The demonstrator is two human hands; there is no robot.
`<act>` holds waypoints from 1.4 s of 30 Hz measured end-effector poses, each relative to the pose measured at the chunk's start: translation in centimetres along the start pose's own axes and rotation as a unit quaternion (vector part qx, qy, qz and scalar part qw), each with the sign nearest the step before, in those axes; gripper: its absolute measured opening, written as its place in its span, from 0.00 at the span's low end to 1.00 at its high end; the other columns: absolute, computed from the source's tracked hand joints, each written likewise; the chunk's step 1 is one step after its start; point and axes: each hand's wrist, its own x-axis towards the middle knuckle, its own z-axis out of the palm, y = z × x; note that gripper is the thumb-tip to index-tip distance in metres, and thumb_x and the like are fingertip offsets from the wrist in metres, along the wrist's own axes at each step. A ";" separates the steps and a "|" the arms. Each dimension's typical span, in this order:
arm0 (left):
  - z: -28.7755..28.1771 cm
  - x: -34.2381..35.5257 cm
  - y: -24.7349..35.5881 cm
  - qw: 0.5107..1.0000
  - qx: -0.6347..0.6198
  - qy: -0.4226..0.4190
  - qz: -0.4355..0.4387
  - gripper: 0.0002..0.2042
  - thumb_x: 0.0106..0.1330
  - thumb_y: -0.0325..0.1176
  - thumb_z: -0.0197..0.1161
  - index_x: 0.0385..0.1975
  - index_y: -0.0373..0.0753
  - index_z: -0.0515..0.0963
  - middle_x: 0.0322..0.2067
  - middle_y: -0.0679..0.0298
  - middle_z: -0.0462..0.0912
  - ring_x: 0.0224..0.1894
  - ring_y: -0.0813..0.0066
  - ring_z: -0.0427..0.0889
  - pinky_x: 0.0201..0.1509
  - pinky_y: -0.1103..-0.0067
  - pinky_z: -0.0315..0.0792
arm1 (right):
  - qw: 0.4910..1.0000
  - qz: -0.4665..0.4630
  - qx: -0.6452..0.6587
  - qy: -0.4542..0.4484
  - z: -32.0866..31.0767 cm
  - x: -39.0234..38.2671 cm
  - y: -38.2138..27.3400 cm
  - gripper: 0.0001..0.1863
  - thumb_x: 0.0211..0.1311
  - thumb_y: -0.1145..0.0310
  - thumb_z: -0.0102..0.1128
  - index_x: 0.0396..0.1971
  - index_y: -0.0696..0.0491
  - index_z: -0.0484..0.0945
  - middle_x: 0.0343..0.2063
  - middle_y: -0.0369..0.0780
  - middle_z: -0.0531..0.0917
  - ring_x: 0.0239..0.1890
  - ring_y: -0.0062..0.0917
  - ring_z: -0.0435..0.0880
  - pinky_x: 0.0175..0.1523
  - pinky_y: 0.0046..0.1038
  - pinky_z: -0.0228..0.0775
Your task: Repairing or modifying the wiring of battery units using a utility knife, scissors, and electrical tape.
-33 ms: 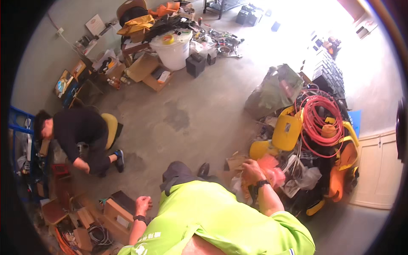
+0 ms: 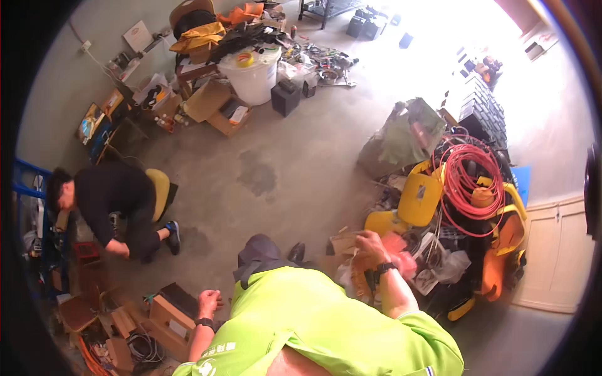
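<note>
My left hand (image 2: 209, 302) is raised beside my yellow-green shirt, to the right of an opened cardboard box (image 2: 170, 318). Its fingers curl in, and nothing shows in them. On the other side, my right hand (image 2: 372, 248) reaches into the edge of a heap, its fingers bent downward. What those fingers hold, if anything, is hidden. Just right of this hand, a crumpled translucent pink plastic bag (image 2: 401, 257) shows beside the wrist. A piece of brown cardboard (image 2: 342, 243) lies just left of the fingers. Orange material (image 2: 360, 276) is visible below the hand.
Yellow plastic parts (image 2: 419, 199) and a coil of red hose (image 2: 473, 188) top the heap at right. At left a person in dark clothes (image 2: 116, 200) bends by a blue rack (image 2: 31, 178). A white bucket (image 2: 251, 78) stands farther back.
My right hand has shifted very slightly, and less of the pink bag shows beside it. My left hand stays almost in place. The whole view has moved a little.
</note>
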 end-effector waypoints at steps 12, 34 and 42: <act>15.6 15.7 32.3 0.992 0.110 -0.037 0.056 0.09 0.64 0.36 0.62 0.34 0.36 0.76 0.24 0.62 0.80 0.19 0.75 0.78 0.17 0.80 0.70 | 0.991 0.088 0.099 0.022 -13.3 19.5 -7.8 0.12 0.61 0.65 0.61 0.30 0.61 0.78 0.23 0.35 0.80 0.27 0.19 0.78 0.32 0.24 0.70; 47.9 24.2 75.5 0.969 0.204 -0.094 0.099 0.10 0.62 0.35 0.64 0.34 0.34 0.76 0.23 0.62 0.80 0.18 0.74 0.79 0.18 0.78 0.71 | 0.899 0.183 0.367 0.155 -44.2 60.9 -5.6 0.09 0.63 0.68 0.61 0.35 0.59 0.79 0.23 0.35 0.81 0.25 0.22 0.83 0.35 0.23 0.78; 60.0 27.8 90.7 0.970 0.229 -0.067 0.040 0.10 0.64 0.36 0.63 0.32 0.35 0.77 0.23 0.62 0.80 0.18 0.74 0.78 0.18 0.77 0.72 | 0.853 0.335 0.328 0.230 -53.9 70.4 2.7 0.14 0.62 0.59 0.62 0.24 0.53 0.76 0.19 0.35 0.78 0.20 0.22 0.82 0.26 0.23 0.75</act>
